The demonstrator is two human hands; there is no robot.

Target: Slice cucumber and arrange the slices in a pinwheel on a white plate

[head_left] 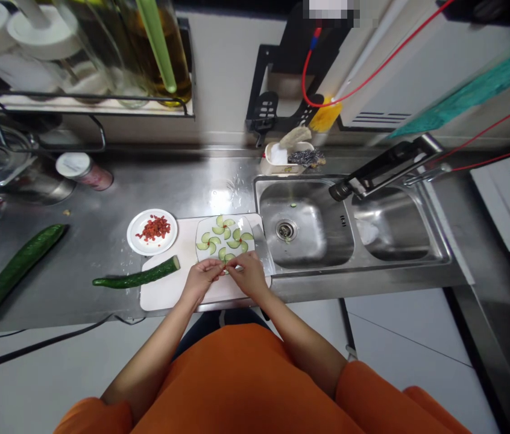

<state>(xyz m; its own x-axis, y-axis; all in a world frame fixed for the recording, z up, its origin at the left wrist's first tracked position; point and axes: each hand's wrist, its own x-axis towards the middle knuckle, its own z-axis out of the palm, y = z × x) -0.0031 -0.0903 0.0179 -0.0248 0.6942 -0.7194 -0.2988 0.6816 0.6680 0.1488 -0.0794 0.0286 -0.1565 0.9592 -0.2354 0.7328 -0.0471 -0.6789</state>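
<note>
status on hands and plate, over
Left hand, right hand together at near edge of plate, grip unclear. Cucumber slices fanned on plate. Cut cucumber to left, not blocking.

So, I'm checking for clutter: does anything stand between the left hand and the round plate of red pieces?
Nothing visible blocks it. Between the left hand and the round plate lie the left edge of the square plate and bare cutting board; the cut cucumber lies beside that path, on the near side.

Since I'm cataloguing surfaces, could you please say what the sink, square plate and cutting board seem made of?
Sink: shiny metal, likely stainless steel, from its grey reflections. Square plate: glossy, perhaps glazed ceramic; bright highlight. Cutting board: matte, perhaps plastic; pale, no visible grain.
</note>
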